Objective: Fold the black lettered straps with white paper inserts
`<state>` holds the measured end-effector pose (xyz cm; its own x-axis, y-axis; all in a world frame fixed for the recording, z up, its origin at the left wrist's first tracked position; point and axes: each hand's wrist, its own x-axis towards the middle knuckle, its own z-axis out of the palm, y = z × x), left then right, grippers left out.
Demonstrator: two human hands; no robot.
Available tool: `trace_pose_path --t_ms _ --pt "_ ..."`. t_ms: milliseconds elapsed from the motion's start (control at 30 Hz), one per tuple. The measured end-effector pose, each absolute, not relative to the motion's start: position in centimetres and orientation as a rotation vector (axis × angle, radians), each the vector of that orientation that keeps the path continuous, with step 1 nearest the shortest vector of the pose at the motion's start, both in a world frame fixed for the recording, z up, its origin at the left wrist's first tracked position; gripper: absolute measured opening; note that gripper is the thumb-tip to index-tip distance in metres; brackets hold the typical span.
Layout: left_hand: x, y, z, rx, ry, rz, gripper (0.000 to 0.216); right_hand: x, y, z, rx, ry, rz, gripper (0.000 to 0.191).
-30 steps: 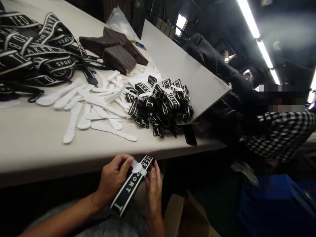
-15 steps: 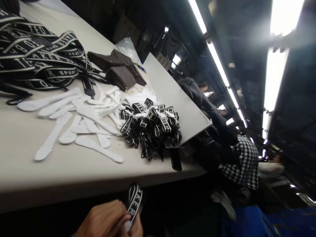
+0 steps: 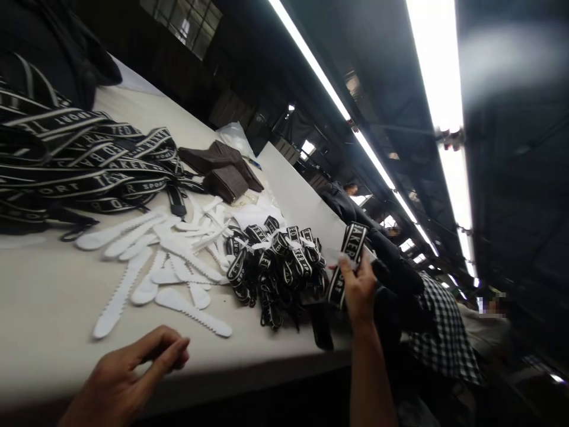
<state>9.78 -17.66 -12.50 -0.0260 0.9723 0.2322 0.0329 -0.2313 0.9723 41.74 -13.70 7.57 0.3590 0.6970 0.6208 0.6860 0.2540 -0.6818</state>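
Observation:
My right hand [image 3: 361, 287] grips a folded black-and-white lettered strap [image 3: 338, 289], raised at the right of the table beside the pile of tied strap bundles [image 3: 296, 261]. White ties circle several of those bundles. Over the table's front edge is my left hand [image 3: 137, 367], its fingers curled and thumb against them, with nothing visible in it. In front of it lie loose white toothed strips [image 3: 120, 293], spread in a heap. A large tangle of unbundled lettered straps [image 3: 102, 163] fills the table's left side.
Brown folded pouches [image 3: 224, 178] and a clear plastic bag [image 3: 235, 139] lie farther back. A dark flat object like a phone [image 3: 322, 327] rests near the table's front edge. A white board [image 3: 288, 172] stretches behind the bundles. People, one in a checked shirt [image 3: 444, 332], are at right.
Both hands were together below the table edge on the strap. The right hand has carried it up and right to the bundles; the left has let go and moved left. The view has shifted.

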Motion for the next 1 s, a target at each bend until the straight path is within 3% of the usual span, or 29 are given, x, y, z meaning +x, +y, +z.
trace_pose_path --t_ms 100,200,467,533,667,800,1000 --pt "7.2 -17.5 -13.0 1.477 1.085 1.391 0.043 43.7 -7.6 11.7 -1.782 -1.446 -0.287 0.063" --pt "5.3 -17.9 -13.6 1.467 1.130 1.444 0.040 41.6 -3.8 11.9 -1.789 -1.453 -0.429 0.048" --pt "-0.3 -14.0 -12.6 1.436 1.387 1.733 0.027 19.3 -0.3 1.1 -1.129 -2.138 0.417 0.028" --pt "-1.8 -12.8 -12.2 1.294 1.385 1.750 0.031 13.8 0.9 -0.6 -1.074 -2.204 0.426 0.033" --pt "-3.3 -11.7 -12.2 1.033 1.238 1.751 0.037 5.8 3.1 -1.3 -0.985 -2.411 0.290 0.062" --pt "-3.5 -11.7 -12.0 0.943 1.151 1.764 0.038 2.6 5.1 0.5 -1.058 -2.333 0.376 0.017" --pt "-3.5 -12.1 -11.6 0.840 1.059 1.831 0.036 6.4 6.8 10.1 -0.815 -1.757 0.540 0.021"
